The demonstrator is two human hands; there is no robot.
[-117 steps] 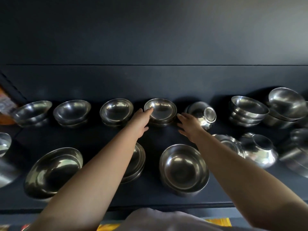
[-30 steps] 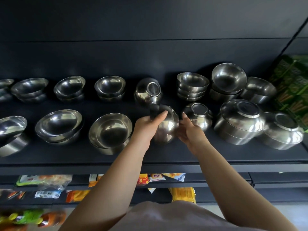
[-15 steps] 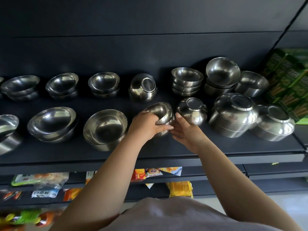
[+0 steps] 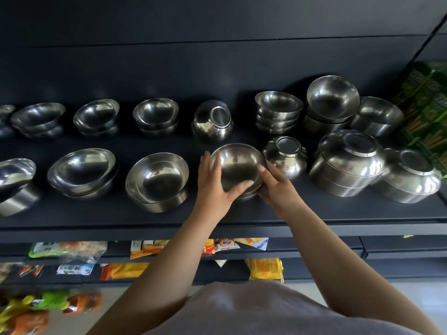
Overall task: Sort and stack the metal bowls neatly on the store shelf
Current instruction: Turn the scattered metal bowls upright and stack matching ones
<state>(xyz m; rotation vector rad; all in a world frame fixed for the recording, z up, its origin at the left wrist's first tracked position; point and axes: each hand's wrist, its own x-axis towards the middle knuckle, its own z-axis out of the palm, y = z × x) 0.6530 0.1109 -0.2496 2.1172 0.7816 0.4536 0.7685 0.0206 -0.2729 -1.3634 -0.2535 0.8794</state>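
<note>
Hands met on one bowl [image 4: 238, 165] in the front row of the shelf [image 4: 314, 213], between a wider upright bowl [image 4: 157, 177] and an upturned bowl [image 4: 285, 155]; the held bowl sat mouth-up, seemingly nested on another beneath it. Left hand [image 4: 212, 184] cupped the near-left wall, thumb curled across the front rim; right hand [image 4: 275, 187] pinched the right rim, thumb on the inner edge. Polished steel of this kind was judged light, rigid and slippery, apt to slide under fingertips and to clatter if dropped; the surest hold lay at the rolled rim on opposite sides, not on the smooth curved wall. Further upturned stacks [image 4: 348, 163] stood to the right, not yet sorted.
</note>
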